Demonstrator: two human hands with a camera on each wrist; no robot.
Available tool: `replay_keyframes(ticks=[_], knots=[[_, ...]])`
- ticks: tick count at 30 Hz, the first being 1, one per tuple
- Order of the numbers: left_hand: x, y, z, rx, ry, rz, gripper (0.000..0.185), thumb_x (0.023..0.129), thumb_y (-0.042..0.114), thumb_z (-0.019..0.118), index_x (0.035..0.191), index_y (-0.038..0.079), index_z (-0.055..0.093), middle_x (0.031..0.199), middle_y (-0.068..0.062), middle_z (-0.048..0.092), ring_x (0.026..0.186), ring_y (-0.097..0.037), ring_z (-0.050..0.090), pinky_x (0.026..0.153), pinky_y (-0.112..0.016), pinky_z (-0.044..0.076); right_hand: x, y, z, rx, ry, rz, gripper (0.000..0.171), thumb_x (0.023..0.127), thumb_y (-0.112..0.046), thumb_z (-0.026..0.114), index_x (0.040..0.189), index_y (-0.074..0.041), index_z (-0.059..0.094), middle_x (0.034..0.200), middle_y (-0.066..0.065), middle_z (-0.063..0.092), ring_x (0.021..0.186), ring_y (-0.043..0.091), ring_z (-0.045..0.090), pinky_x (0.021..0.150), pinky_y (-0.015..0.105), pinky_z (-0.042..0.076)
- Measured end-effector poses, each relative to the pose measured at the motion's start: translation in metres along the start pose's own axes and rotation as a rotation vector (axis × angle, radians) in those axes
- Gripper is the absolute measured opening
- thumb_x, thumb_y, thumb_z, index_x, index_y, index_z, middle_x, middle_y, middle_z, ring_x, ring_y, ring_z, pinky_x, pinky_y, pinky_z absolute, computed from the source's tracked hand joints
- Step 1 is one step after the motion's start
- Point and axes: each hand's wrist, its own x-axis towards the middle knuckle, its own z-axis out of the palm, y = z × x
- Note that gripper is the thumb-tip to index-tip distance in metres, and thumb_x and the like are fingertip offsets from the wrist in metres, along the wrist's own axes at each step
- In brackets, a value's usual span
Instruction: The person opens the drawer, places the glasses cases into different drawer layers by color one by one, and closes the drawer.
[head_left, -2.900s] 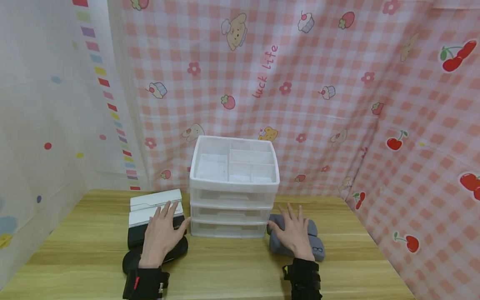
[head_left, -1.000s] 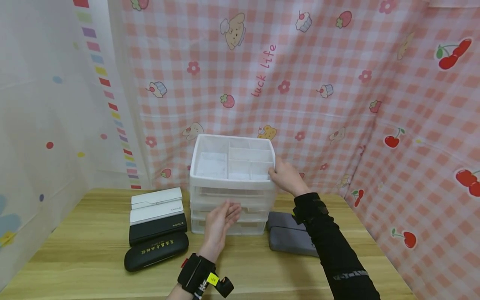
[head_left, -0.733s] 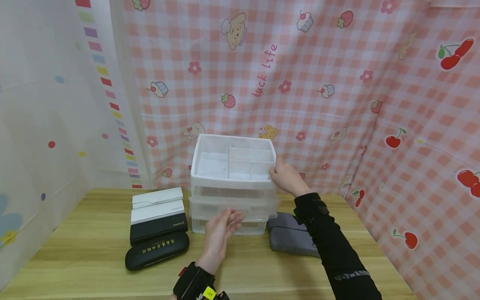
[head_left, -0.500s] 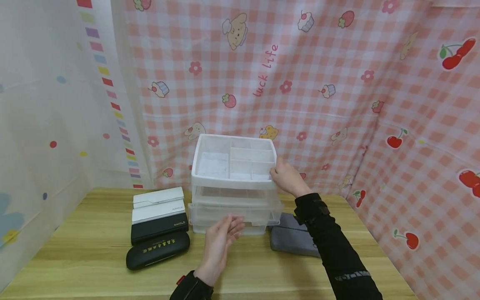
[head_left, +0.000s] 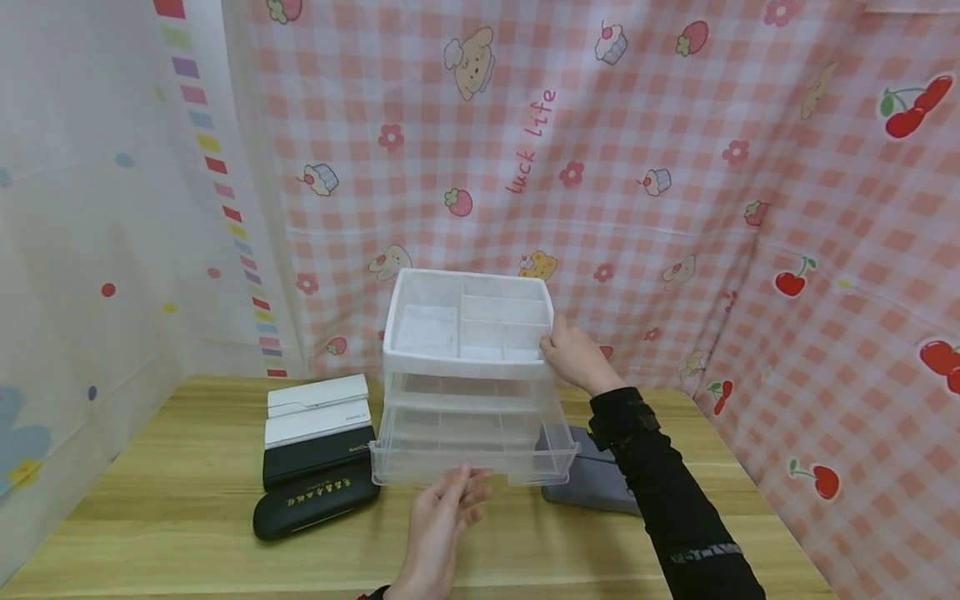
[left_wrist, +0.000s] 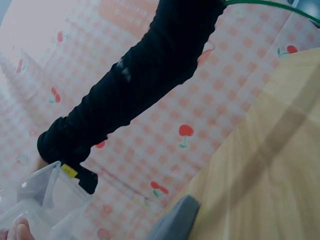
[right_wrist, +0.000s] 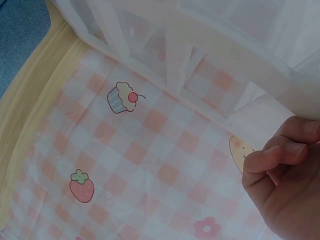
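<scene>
A white plastic drawer organizer (head_left: pixel 420 362) with a divided open top stands at the middle of the table. Its clear middle drawer (head_left: pixel 405 464) is slid well out toward me and shows bare inside. My left hand (head_left: pixel 438 525) holds that drawer at the middle of its front edge, fingers curled under it. Up at the organizer's right side, my right hand (head_left: pixel 577 357) grips the top rim; in the right wrist view the bent fingers (right_wrist: pixel 262 162) lie against the white frame. The pulled-out drawer covers the bottom drawer in the head view.
Left of the organizer lie two white cases (head_left: pixel 318 395), a black case (head_left: pixel 315 460) and a rounded black glasses case (head_left: pixel 318 502) with gold lettering. Grey cases (head_left: pixel 588 483) lie at right, partly behind the drawer and right sleeve. Checkered cloth (head_left: pixel 465 125) hangs behind.
Both hands have left their flat spots over the cases. The right has taken the organizer's rim; the left has drawn the middle drawer out toward me, further in each frame.
</scene>
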Motion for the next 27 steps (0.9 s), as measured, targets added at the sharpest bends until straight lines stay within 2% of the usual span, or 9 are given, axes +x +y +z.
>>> replay_keyframes(ticks=[5, 9, 13, 16, 18, 20, 22, 24, 27], knots=[[-0.005, -0.003, -0.002, 0.012, -0.008, 0.013, 0.040, 0.098, 0.033, 0.051, 0.119, 0.000, 0.057, 0.110, 0.002, 0.069, 0.087, -0.007, 0.064, 0.076, -0.024, 0.050, 0.001, 0.000, 0.001, -0.008, 0.004, 0.004, 0.048, 0.100, -0.023, 0.032, 0.138, 0.005, 0.025, 0.115, 0.027, 0.056, 0.080, 0.026, 0.059, 0.062, 0.030, 0.045], [-0.004, -0.006, -0.015, 0.164, -0.042, 0.060, 0.041, 0.097, 0.028, 0.054, 0.121, -0.005, 0.056, 0.111, -0.007, 0.070, 0.087, -0.004, 0.065, 0.073, -0.021, 0.052, 0.001, 0.000, 0.001, -0.010, 0.001, 0.007, 0.047, 0.100, -0.024, 0.032, 0.137, 0.005, 0.026, 0.110, 0.026, 0.057, 0.076, 0.026, 0.058, 0.061, 0.030, 0.045], [0.002, -0.008, -0.040, 0.525, -0.170, 0.173, 0.034, 0.092, 0.020, 0.061, 0.114, -0.006, 0.061, 0.109, -0.018, 0.069, 0.087, -0.006, 0.065, 0.070, -0.020, 0.051, 0.000, 0.001, 0.000, 0.002, 0.000, 0.003, 0.050, 0.100, -0.024, 0.031, 0.141, 0.005, 0.022, 0.114, 0.027, 0.057, 0.078, 0.026, 0.059, 0.063, 0.030, 0.045], [0.007, -0.008, -0.064, 0.915, -0.300, 0.300, 0.029, 0.086, 0.017, 0.067, 0.109, -0.002, 0.065, 0.104, -0.016, 0.070, 0.091, -0.018, 0.066, 0.073, -0.027, 0.052, 0.000, 0.002, 0.000, 0.003, 0.001, -0.003, 0.052, 0.100, -0.024, 0.031, 0.143, 0.005, 0.019, 0.117, 0.028, 0.056, 0.079, 0.027, 0.059, 0.063, 0.031, 0.045], [0.010, -0.006, -0.079, 1.159, -0.336, 0.406, 0.028, 0.081, 0.013, 0.070, 0.106, -0.001, 0.066, 0.102, -0.014, 0.070, 0.091, -0.027, 0.066, 0.073, -0.033, 0.053, 0.000, 0.002, -0.001, 0.005, -0.001, -0.004, 0.053, 0.100, -0.024, 0.030, 0.144, 0.005, 0.019, 0.117, 0.028, 0.056, 0.080, 0.027, 0.059, 0.064, 0.032, 0.045], [0.013, -0.003, -0.092, 1.399, -0.294, 0.508, 0.028, 0.077, 0.011, 0.072, 0.103, 0.002, 0.068, 0.099, -0.011, 0.071, 0.087, -0.030, 0.065, 0.069, -0.038, 0.054, -0.001, 0.002, -0.001, 0.010, -0.005, -0.005, 0.053, 0.101, -0.024, 0.030, 0.144, 0.004, 0.018, 0.120, 0.028, 0.055, 0.082, 0.027, 0.059, 0.065, 0.032, 0.045], [0.017, 0.003, -0.104, 1.586, -0.191, 0.585, 0.029, 0.072, 0.011, 0.075, 0.100, 0.003, 0.069, 0.095, -0.010, 0.070, 0.082, -0.029, 0.063, 0.064, -0.040, 0.052, -0.001, 0.001, -0.001, 0.013, -0.006, -0.007, 0.053, 0.101, -0.024, 0.031, 0.144, 0.004, 0.018, 0.122, 0.028, 0.054, 0.084, 0.027, 0.058, 0.067, 0.032, 0.045], [0.022, 0.010, -0.115, 1.721, -0.070, 0.639, 0.030, 0.069, 0.011, 0.077, 0.097, 0.003, 0.068, 0.089, -0.010, 0.067, 0.077, -0.029, 0.060, 0.060, -0.040, 0.050, -0.001, 0.001, -0.001, 0.012, -0.004, -0.009, 0.053, 0.101, -0.024, 0.031, 0.144, 0.003, 0.019, 0.122, 0.027, 0.054, 0.085, 0.027, 0.058, 0.067, 0.033, 0.045], [0.028, 0.020, -0.132, 1.860, 0.038, 0.621, 0.039, 0.067, 0.017, 0.081, 0.101, 0.005, 0.067, 0.090, -0.012, 0.064, 0.078, -0.031, 0.058, 0.059, -0.041, 0.048, -0.001, 0.001, 0.000, 0.005, 0.000, -0.010, 0.051, 0.100, -0.024, 0.032, 0.142, 0.003, 0.022, 0.117, 0.026, 0.056, 0.083, 0.027, 0.057, 0.066, 0.032, 0.044]])
